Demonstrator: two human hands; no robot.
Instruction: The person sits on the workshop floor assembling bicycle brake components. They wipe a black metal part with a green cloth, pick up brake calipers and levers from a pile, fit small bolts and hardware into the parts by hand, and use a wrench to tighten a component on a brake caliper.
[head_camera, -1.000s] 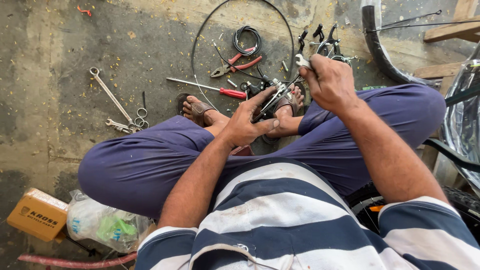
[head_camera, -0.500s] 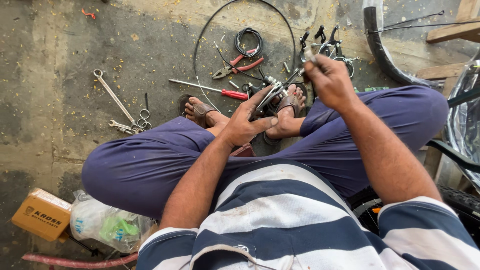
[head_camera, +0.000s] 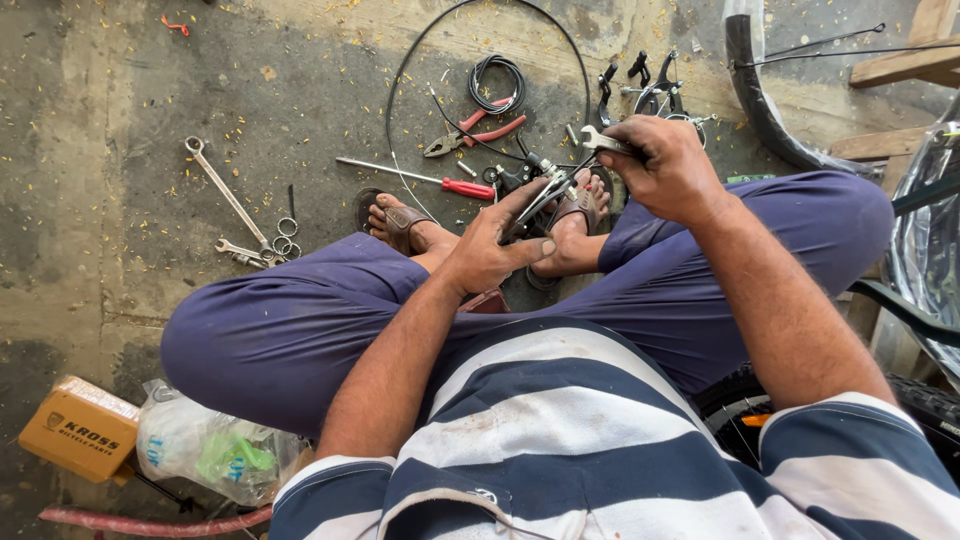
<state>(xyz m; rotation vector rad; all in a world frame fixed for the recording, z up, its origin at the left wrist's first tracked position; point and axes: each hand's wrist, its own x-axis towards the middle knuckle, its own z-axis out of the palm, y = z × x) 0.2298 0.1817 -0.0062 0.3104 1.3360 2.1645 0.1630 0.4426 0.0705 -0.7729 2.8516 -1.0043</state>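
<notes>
Your left hand (head_camera: 490, 250) grasps the brake part (head_camera: 545, 195) over your feet, so it stays steady. Your right hand (head_camera: 668, 165) is clenched on a small wrench (head_camera: 600, 140), set against its top end.

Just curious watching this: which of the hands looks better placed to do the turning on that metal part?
Probably the right hand: it grips a small spanner at the top of the brake part. The left hand is wrapped around that part lower down, seemingly steadying it.
</notes>
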